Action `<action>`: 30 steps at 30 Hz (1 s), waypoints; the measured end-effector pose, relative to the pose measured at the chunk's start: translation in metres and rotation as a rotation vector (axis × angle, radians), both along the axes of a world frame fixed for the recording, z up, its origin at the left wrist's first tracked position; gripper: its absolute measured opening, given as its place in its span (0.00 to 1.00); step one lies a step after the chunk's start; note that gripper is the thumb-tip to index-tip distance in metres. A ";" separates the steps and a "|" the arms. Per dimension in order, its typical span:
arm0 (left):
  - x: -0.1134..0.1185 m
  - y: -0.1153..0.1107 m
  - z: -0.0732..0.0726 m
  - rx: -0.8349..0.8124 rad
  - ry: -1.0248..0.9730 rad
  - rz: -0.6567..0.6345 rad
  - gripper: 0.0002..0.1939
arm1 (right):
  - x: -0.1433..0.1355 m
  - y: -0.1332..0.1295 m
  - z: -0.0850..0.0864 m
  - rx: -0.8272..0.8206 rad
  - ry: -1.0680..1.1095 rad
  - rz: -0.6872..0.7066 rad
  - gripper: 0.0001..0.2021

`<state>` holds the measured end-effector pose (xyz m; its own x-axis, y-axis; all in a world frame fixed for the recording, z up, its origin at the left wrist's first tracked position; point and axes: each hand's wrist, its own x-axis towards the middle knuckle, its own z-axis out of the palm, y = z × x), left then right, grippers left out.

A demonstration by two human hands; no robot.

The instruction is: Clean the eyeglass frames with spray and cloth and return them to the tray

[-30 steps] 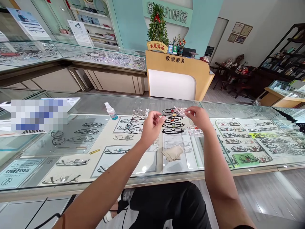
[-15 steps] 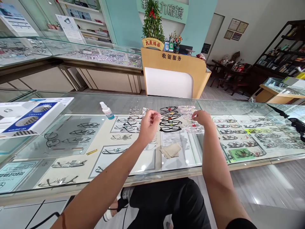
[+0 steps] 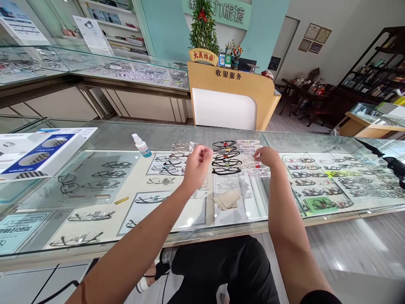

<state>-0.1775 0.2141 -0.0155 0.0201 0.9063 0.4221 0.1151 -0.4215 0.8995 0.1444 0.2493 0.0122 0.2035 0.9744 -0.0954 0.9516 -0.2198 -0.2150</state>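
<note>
Over the glass counter, my left hand (image 3: 198, 165) is raised with its fingers curled, beside the left end of a column of black eyeglass frames (image 3: 226, 171). Whatever it may hold is too small to tell. My right hand (image 3: 268, 157) has its fingers bent down at the right ends of a column of clear and pinkish frames (image 3: 248, 145); its fingertips are close to these frames, and a grip cannot be made out. Left of my left hand lie more frames (image 3: 182, 147), partly covered by it. A beige cloth (image 3: 227, 199) lies nearer to me on the counter.
A spray bottle (image 3: 141, 146) stands left of the frames. At the far left is a blue and white box (image 3: 41, 156). Displayed glasses fill the counter (image 3: 221, 228) on both sides. A black object (image 3: 394, 165) sticks in from the right; a wooden cashier desk (image 3: 265, 90) stands beyond.
</note>
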 end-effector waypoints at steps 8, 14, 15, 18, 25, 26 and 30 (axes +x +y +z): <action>0.000 0.001 0.001 -0.001 -0.001 0.004 0.14 | -0.003 0.006 -0.003 0.102 0.015 -0.038 0.14; -0.001 0.000 0.000 0.015 0.023 0.006 0.13 | -0.012 0.019 -0.017 0.160 -0.003 -0.083 0.17; -0.001 0.000 0.001 0.012 0.025 0.008 0.13 | -0.013 0.021 -0.020 0.160 -0.003 -0.085 0.17; -0.001 -0.001 0.003 0.001 0.031 0.010 0.14 | -0.015 0.026 -0.026 0.157 -0.005 -0.101 0.17; 0.000 -0.002 0.006 -0.003 0.024 0.016 0.15 | -0.016 0.023 -0.019 0.196 0.015 -0.142 0.16; 0.000 -0.001 0.006 -0.006 0.020 0.015 0.15 | -0.016 0.021 -0.015 0.210 0.015 -0.145 0.16; -0.001 0.000 0.005 -0.014 0.006 0.017 0.13 | -0.021 0.007 0.006 0.335 0.140 -0.118 0.14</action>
<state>-0.1786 0.2136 -0.0106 0.0067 0.9122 0.4096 0.1273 -0.4071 0.9045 0.1233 0.2563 0.0179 0.3241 0.9269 0.1892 0.8800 -0.2220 -0.4200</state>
